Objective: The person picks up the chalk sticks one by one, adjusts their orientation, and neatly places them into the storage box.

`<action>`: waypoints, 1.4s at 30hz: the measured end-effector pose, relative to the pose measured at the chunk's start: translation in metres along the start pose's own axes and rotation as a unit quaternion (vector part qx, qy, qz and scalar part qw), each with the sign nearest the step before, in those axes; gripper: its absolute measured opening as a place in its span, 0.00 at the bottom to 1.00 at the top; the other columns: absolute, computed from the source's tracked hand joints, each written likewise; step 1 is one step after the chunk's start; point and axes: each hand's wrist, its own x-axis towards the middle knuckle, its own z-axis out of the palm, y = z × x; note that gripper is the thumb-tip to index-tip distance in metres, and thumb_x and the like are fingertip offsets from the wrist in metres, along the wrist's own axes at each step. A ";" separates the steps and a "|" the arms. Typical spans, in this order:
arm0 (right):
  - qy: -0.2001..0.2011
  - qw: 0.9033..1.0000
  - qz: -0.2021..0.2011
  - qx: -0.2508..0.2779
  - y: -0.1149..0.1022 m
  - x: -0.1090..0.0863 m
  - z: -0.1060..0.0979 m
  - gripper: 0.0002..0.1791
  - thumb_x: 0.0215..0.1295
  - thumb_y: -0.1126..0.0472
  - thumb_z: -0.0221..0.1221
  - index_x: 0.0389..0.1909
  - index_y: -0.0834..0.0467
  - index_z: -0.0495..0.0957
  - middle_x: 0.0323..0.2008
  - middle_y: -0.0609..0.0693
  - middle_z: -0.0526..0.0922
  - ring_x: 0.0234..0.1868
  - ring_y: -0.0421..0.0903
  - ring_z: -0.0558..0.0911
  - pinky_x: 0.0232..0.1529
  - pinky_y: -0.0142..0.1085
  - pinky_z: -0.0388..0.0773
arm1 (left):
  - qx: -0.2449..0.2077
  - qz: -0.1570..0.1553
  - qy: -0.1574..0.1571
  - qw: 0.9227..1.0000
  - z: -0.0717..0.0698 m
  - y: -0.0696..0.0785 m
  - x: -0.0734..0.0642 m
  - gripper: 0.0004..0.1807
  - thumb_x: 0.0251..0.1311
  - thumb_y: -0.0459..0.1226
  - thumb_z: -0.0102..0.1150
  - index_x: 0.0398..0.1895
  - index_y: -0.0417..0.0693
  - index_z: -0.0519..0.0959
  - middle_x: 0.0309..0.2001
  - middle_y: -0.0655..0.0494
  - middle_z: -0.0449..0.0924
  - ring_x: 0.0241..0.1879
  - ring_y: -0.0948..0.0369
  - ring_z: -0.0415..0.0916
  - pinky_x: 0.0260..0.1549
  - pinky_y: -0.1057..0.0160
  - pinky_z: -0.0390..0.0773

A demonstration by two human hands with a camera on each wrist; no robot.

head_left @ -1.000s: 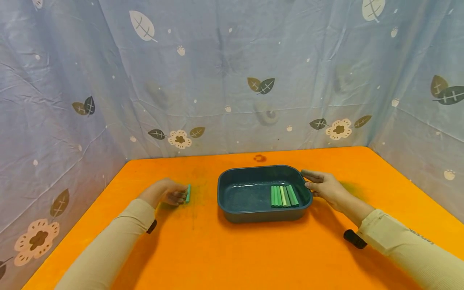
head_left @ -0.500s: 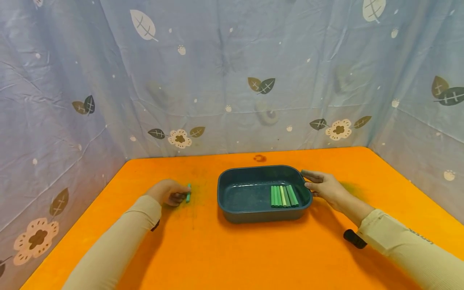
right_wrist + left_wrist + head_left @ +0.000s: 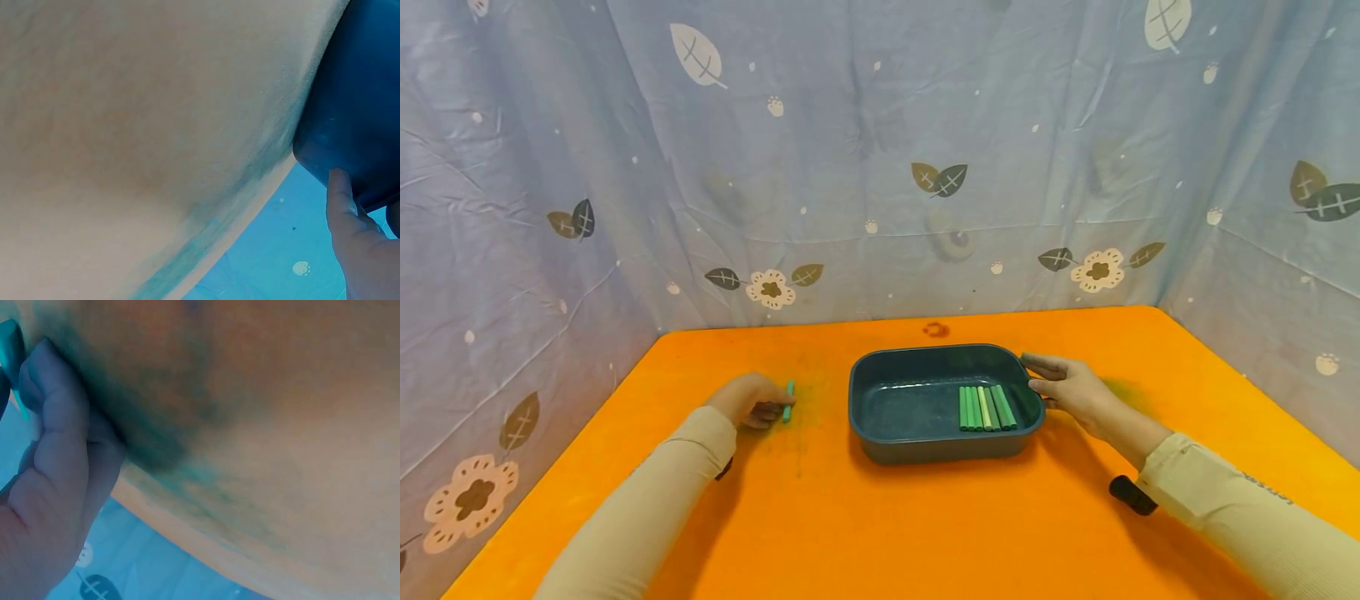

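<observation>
My left hand point(image 3: 756, 400) pinches a short green chalk stick point(image 3: 788, 402) low over the table, left of a dark blue-grey tray point(image 3: 943, 448). The left wrist view shows the chalk point(image 3: 10, 353) at the fingertips, partly cut off by the frame's edge. Several chalk sticks point(image 3: 976, 408), green with one pale yellow, lie side by side in the tray's right part. At the tray's right end my right hand point(image 3: 1078, 396) holds the wall, thumb at the rim. One finger point(image 3: 340, 181) lies against the outer wall in the right wrist view.
An orange table point(image 3: 880, 533) carries the tray, with green smudges around the left hand and beyond the right one. Patterned curtains point(image 3: 880, 167) enclose its back and both sides. A black wrist device point(image 3: 1132, 495) sits under the right cuff.
Over the last second the left hand has shifted slightly right with the chalk stick, and its fingers have moved a little on it. The right hand and tray stay put.
</observation>
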 end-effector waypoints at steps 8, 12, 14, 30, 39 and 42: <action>0.007 1.000 0.006 0.000 0.000 -0.001 0.001 0.31 0.75 0.69 0.48 0.74 0.69 0.48 0.72 0.68 0.51 0.64 0.65 0.65 0.40 0.32 0.79 | -0.095 0.059 -0.052 0.992 0.002 0.000 -0.046 0.13 0.71 0.33 0.50 0.27 0.39 0.75 0.20 0.55 0.70 0.22 0.63 0.72 0.29 0.69 0.80; 0.005 1.000 0.004 -0.002 0.000 0.000 0.000 0.31 0.75 0.68 0.47 0.74 0.68 0.48 0.72 0.68 0.51 0.65 0.65 0.64 0.41 0.31 0.79 | -0.135 0.066 -0.055 0.987 0.003 0.000 -0.053 0.08 0.71 0.31 0.50 0.32 0.38 0.75 0.24 0.53 0.74 0.23 0.62 0.74 0.29 0.69 0.81; 0.005 1.000 0.003 0.000 0.000 0.000 0.000 0.31 0.76 0.68 0.47 0.74 0.68 0.48 0.72 0.68 0.51 0.65 0.65 0.65 0.40 0.32 0.79 | -0.140 0.071 -0.057 0.986 0.003 0.001 -0.055 0.07 0.71 0.30 0.50 0.33 0.38 0.74 0.24 0.53 0.75 0.23 0.63 0.75 0.30 0.69 0.82; -0.001 1.000 -0.001 0.008 -0.002 0.001 -0.001 0.31 0.75 0.69 0.48 0.74 0.69 0.48 0.72 0.68 0.50 0.60 0.59 0.69 0.37 0.32 0.77 | -0.159 0.106 -0.114 0.975 0.008 0.020 -0.081 0.06 0.72 0.29 0.47 0.37 0.36 0.73 0.32 0.50 0.74 0.29 0.62 0.77 0.43 0.65 0.82; 0.000 1.000 0.001 0.010 -0.001 0.001 -0.002 0.31 0.75 0.69 0.48 0.74 0.69 0.48 0.72 0.68 0.50 0.61 0.61 0.68 0.36 0.32 0.77 | -0.148 0.126 -0.151 0.969 0.018 0.036 -0.091 0.07 0.73 0.29 0.44 0.40 0.35 0.72 0.28 0.51 0.76 0.28 0.62 0.78 0.34 0.70 0.82; -0.001 1.000 0.001 0.009 -0.001 0.001 -0.002 0.31 0.75 0.68 0.48 0.74 0.69 0.48 0.72 0.68 0.49 0.63 0.63 0.66 0.37 0.32 0.77 | -0.138 0.131 -0.154 0.970 0.022 0.042 -0.092 0.07 0.73 0.29 0.44 0.37 0.36 0.72 0.28 0.51 0.75 0.28 0.62 0.77 0.34 0.70 0.82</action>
